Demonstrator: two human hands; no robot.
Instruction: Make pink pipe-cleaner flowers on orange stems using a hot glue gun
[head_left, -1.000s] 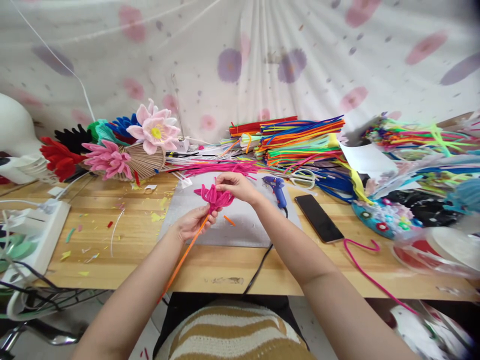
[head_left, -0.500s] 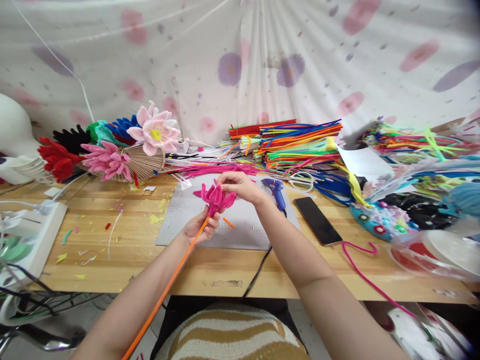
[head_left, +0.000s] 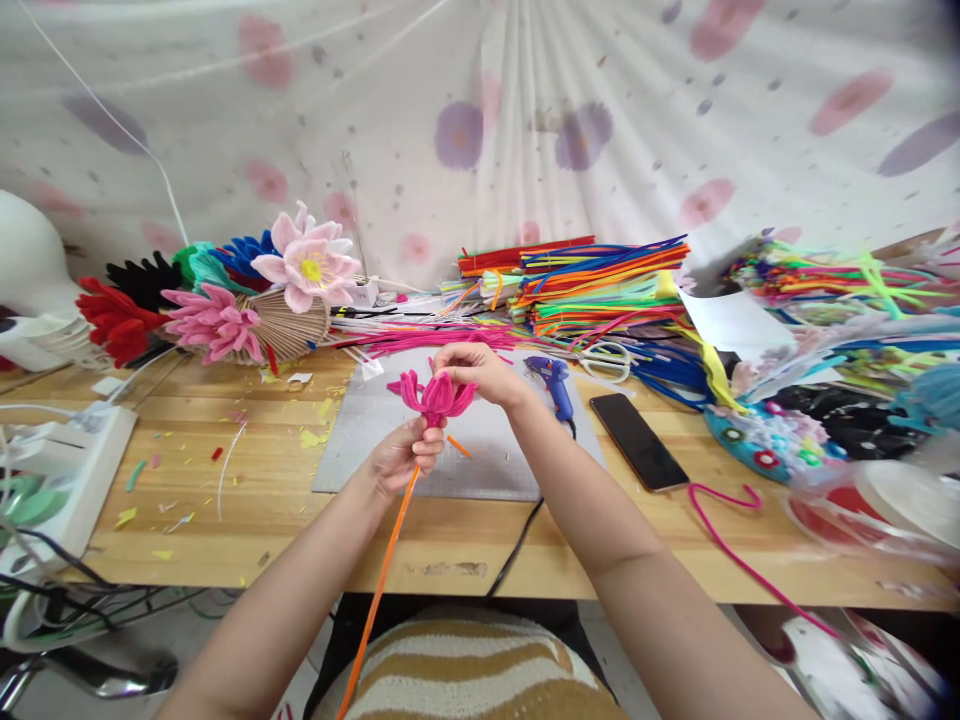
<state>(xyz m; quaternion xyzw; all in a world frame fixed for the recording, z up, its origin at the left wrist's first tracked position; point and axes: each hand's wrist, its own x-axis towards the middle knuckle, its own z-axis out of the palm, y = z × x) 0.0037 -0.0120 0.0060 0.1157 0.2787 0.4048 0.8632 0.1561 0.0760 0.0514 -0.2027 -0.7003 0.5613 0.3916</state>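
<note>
A magenta pipe-cleaner flower (head_left: 433, 394) with looped petals is held upright over the grey board (head_left: 480, 470). My left hand (head_left: 407, 455) is closed around the flower's base, and an orange stem (head_left: 382, 580) runs down from it toward my lap. At the flower's upper right, my right hand (head_left: 476, 370) pinches a petal between thumb and fingers; the fingertips are partly hidden by the petals. A short orange scrap (head_left: 458, 447) lies on the board just behind the left hand.
A blue glue gun (head_left: 553, 385) lies at the board's right, near white-handled scissors (head_left: 606, 361) and a black phone (head_left: 638, 442). Bundles of pipe cleaners (head_left: 600, 285) line the back. Finished flowers (head_left: 309, 262) stand back left. A magenta pipe cleaner (head_left: 739, 560) overhangs the front edge.
My left hand has turned the flower, so the petals face differently and the orange stem hangs more steeply. My right hand stays at the petals.
</note>
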